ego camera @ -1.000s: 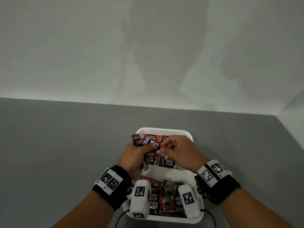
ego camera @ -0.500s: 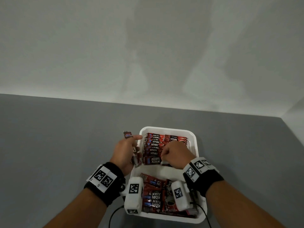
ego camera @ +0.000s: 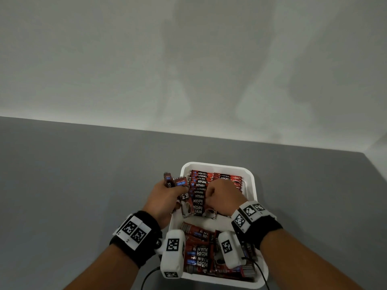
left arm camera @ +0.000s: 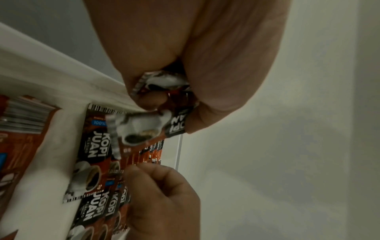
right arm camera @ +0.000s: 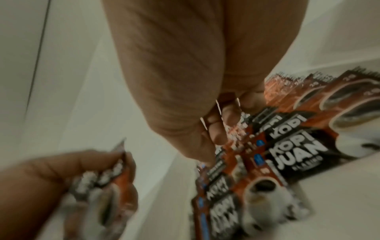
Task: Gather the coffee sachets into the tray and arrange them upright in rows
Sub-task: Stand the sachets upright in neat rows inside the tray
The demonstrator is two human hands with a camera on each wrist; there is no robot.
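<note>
Grey and matt, the surface (ego camera: 83, 185) runs back to a pale wall (ego camera: 188, 59); on it, near the person, sits a white rectangular plastic tray (ego camera: 252, 185); inside the tray's far half stand red-and-black foil coffee sachets printed "KOPI JUAN" (ego camera: 199, 186), upright and packed face to face in two rows side by side; in the near half more of the same sachets lie flat in a loose heap (ego camera: 199, 252), partly hidden by the white wrist cameras (ego camera: 172, 253).

At the left rim of the tray the left hand (ego camera: 162, 200) has its fingers curled round a small bunch of sachets (ego camera: 177, 182), whose ends stick up above the knuckles just outside the rim; the left wrist view shows crumpled sachet ends pinched between thumb and fingers (left arm camera: 144, 97); so this grip is closed tight on the bunch.

Over the standing rows the right hand (ego camera: 225, 197) is curled knuckles-up, its fingertips (right arm camera: 216, 134) down among the sachet tops; the right wrist view is blurred, so whether this grip pinches a sachet or only presses on the row cannot be told.

Both wrists wear black bands with white square-patterned marker tags (ego camera: 134, 230); a thin black cable (ego camera: 260, 273) trails off the tray's near corner.
</note>
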